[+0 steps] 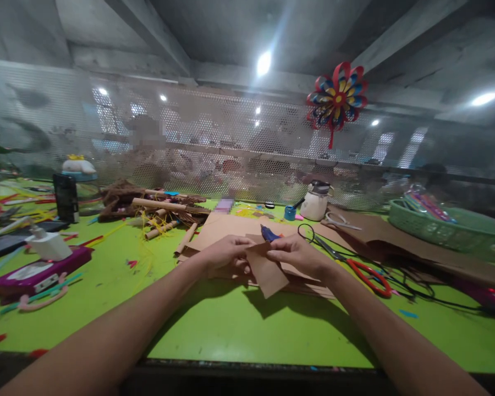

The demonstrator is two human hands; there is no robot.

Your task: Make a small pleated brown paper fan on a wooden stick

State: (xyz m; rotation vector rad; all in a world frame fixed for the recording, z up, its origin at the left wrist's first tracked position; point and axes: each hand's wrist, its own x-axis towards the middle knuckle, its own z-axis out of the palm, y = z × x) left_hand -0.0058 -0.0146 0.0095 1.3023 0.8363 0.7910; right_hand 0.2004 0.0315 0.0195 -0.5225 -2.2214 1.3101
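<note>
A small piece of brown kraft paper (269, 273) is held slanted above the table, its lower corner pointing down toward me. My left hand (226, 254) has its fingers curled at the paper's left edge. From the right, my right hand (297, 254) pinches the same piece between thumb and fingers. Just behind the paper, a blue tool with a dark pointed tip (268, 233), which looks like a glue gun, is partly covered by my right hand. Larger brown sheets (218, 226) lie stacked flat beneath and behind both hands.
Red-handled scissors (369, 278) and black cable lie to the right, near a green basket (433, 228). Paper tubes (160, 204) and brown fibre sit back left. A purple power strip (41, 275) with a white plug is at left. A white jar (314, 202) stands behind.
</note>
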